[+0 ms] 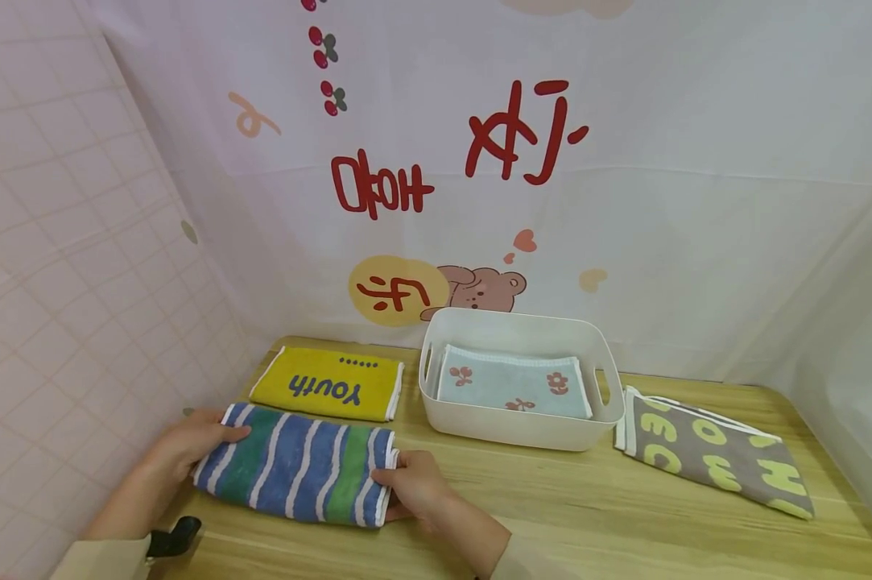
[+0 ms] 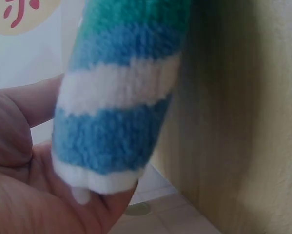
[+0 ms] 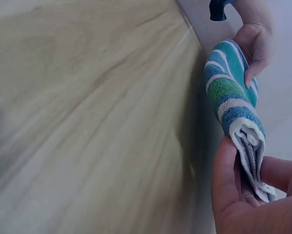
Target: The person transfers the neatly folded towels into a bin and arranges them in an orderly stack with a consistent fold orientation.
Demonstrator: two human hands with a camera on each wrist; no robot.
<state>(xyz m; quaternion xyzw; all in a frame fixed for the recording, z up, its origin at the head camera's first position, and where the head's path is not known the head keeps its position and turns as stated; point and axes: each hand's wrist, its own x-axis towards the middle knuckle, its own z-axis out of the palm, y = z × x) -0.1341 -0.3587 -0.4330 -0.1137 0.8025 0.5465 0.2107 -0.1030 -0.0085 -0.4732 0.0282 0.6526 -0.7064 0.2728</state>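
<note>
A folded towel (image 1: 298, 467) with blue, green and white wavy stripes is held between both hands. At its left end my left hand (image 1: 196, 439) grips it, thumb on top. My right hand (image 1: 417, 483) pinches the right end, thumb above and fingers beneath. From the right wrist view, the folded layers of the striped towel (image 3: 233, 92) show at the end by the right hand (image 3: 253, 195), and the towel is lifted off the table. In the left wrist view its white-edged end (image 2: 111, 112) lies against the left palm (image 2: 43, 190).
Behind the striped towel lies a folded yellow towel (image 1: 327, 383) lettered "Youth". A white basket (image 1: 508, 431) at the back middle holds a folded light-blue towel (image 1: 515, 383). On the right, a grey towel (image 1: 718, 455) with yellow letters lies on the wooden table (image 1: 551, 499).
</note>
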